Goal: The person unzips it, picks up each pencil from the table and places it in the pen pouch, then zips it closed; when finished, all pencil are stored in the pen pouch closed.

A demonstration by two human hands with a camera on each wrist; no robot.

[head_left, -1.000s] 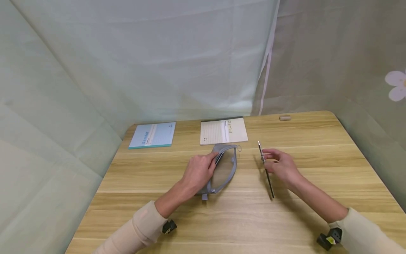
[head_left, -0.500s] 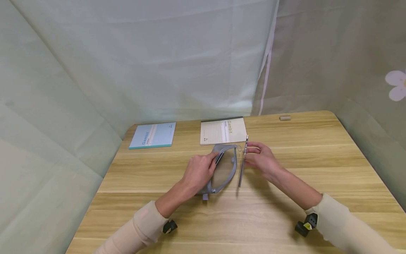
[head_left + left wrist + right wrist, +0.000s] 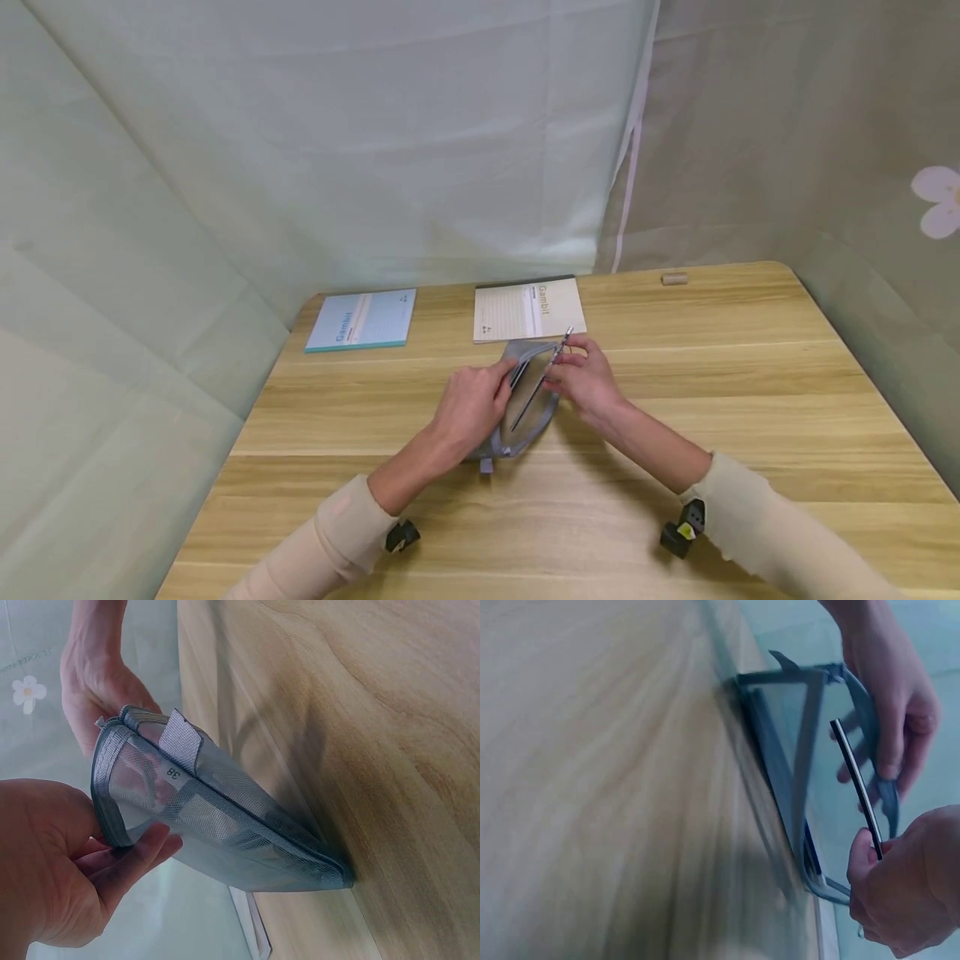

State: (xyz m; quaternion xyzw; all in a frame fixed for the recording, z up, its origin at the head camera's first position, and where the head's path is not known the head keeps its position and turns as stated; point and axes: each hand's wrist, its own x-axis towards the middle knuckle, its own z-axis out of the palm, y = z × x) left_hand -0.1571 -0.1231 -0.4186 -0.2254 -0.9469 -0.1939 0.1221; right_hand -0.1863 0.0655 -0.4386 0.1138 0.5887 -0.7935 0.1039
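Observation:
My left hand (image 3: 468,402) pinches the rim of a grey mesh zip pouch (image 3: 217,802), holding its mouth wide. The pouch is propped up on the wooden table, with flat dark-edged items (image 3: 771,750) along its inner side. Between thumb and fingers, my right hand (image 3: 588,383) holds a thin dark pencil-like stick (image 3: 855,772) with a patterned upper end. The stick slants across the pouch's mouth in the head view, its lower end pointing toward me. A small tab (image 3: 181,742) sticks out at the pouch's near end.
A blue notebook (image 3: 360,321) lies at the back left of the table (image 3: 697,375). Just behind the pouch is a cream notebook (image 3: 517,310). A small brown cylinder (image 3: 673,279) rests near the back edge, and pale curtains (image 3: 420,150) hang behind the table.
My right hand has moved left with the stick, from right of the pouch to over its mouth, and the stick has tilted the other way. The left hand and pouch have barely moved.

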